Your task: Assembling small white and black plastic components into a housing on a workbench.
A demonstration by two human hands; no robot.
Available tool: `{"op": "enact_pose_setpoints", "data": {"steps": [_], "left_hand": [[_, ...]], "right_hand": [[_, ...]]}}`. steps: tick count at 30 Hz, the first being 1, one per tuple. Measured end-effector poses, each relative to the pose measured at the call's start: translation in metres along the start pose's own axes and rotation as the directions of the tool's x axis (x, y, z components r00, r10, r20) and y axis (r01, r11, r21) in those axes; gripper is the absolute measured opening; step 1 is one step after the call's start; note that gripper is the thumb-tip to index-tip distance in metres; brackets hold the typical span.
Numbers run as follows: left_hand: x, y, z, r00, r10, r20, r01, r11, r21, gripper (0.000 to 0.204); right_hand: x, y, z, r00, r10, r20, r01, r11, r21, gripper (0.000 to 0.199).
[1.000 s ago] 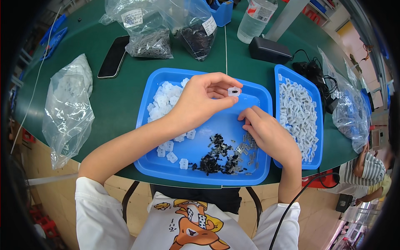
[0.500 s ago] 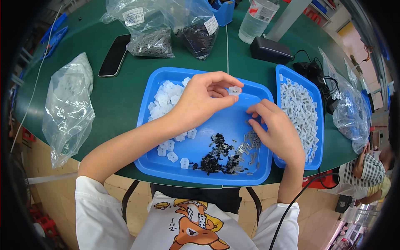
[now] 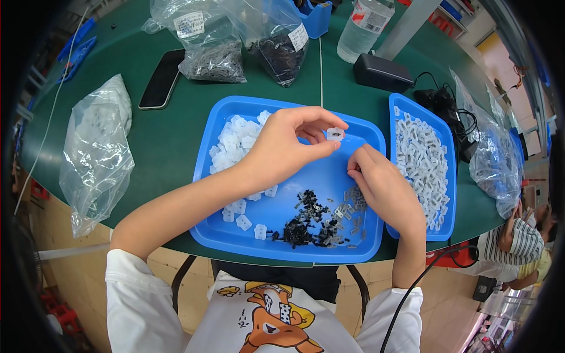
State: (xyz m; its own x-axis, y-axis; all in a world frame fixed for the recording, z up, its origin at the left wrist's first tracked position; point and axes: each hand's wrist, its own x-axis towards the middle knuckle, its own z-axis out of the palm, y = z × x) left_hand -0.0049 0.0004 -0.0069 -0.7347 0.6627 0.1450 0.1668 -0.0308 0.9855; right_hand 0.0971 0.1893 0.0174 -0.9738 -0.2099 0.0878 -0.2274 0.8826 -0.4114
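Between the thumb and fingertips of my left hand (image 3: 282,144) is a small translucent white plastic piece (image 3: 335,134) with a dark bit at its middle. My right hand (image 3: 388,191) is just to the right and lower, fingertips pinched together; whatever they hold, if anything, is hidden. Both hands are over a large blue tray (image 3: 294,182). Loose white plastic pieces (image 3: 232,141) are heaped along its left side. Small black parts (image 3: 297,232) lie in a pile near the front, with little grey parts (image 3: 355,200) beside them, under my right hand.
A second blue tray (image 3: 393,109) at the right holds many small translucent pieces (image 3: 421,165). Around the green table (image 3: 159,176) are a plastic bag (image 3: 97,147), a phone (image 3: 162,79), bags of grey (image 3: 215,62) and black parts (image 3: 282,56), a bottle (image 3: 364,32) and a black box (image 3: 382,72).
My left hand has shifted slightly right and down with the white piece, which is now tilted. The fingers of my right hand have drawn together into a pinch.
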Motion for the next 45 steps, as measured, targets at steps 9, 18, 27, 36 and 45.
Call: {"op": "enact_pose_setpoints", "data": {"steps": [9,18,27,36,45], "left_hand": [[-0.002,0.003,0.000,1.000,0.014,-0.004,-0.014,0.998,0.059,0.029],[-0.004,0.007,0.002,0.999,-0.030,0.015,0.029,0.997,0.073,0.031],[-0.005,0.009,0.001,0.999,-0.021,0.036,0.019,0.999,0.050,0.032],[-0.006,0.010,0.002,1.000,0.006,0.002,-0.006,0.999,0.050,0.032],[-0.006,0.010,0.012,0.997,-0.039,-0.060,0.040,0.999,0.015,0.031]], "right_hand": [[0.007,-0.006,-0.005,0.966,0.080,-0.245,-0.021,0.972,0.235,0.010],[0.006,-0.009,-0.007,0.929,0.317,-0.191,-0.068,0.653,0.755,0.014],[0.007,-0.009,-0.001,0.929,0.323,-0.180,-0.070,0.631,0.773,0.015],[0.008,-0.007,0.005,0.909,0.318,-0.270,-0.033,0.699,0.714,0.012],[0.008,0.002,0.003,0.933,0.180,-0.311,0.077,0.745,0.662,0.013]]}}
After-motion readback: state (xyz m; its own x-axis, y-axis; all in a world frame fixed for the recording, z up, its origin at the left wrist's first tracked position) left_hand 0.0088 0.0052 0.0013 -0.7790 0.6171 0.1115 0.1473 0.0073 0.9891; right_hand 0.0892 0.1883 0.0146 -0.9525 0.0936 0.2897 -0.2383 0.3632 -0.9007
